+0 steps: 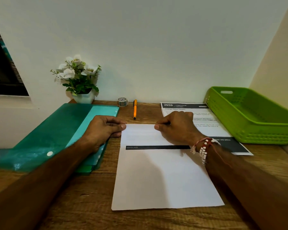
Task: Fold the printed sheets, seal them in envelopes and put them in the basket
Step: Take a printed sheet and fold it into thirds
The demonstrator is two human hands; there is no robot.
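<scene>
Your left hand [105,130] pinches the far left corner of the folded sheet [165,178] between thumb and forefinger, with the other fingers curled beneath. Your right hand [176,127] pinches the same far edge further along, thumb tip against the paper and the fingers bunched into a loose fist above it. A beaded bracelet [204,150] and a red thread sit on your right wrist.

The sheet lies flat on the wooden table [90,205], directly in front of you, its near edge close to your body. Its far part is doubled over towards you, so the edge under your fingers is the crease. The flap ends at a dark printed band [156,147] that runs across the page, and below the band the paper shows plain white.

Just beside your right hand, partly under your wrist, lies a second printed sheet [206,128], unfolded, with a dark header reading "2659" and "Change Pillow Covers". Its right edge sits next to the green basket [264,136], which stands at the right end of the table against the wall.

Your left palm rests on a stack of green plastic folders [56,133]. Beyond the fold, near the wall, lie an orange pen [135,109] and a small roll of tape [122,102], well apart from the sheet. A white pot of artificial flowers [83,97] stands behind the folders.
</scene>
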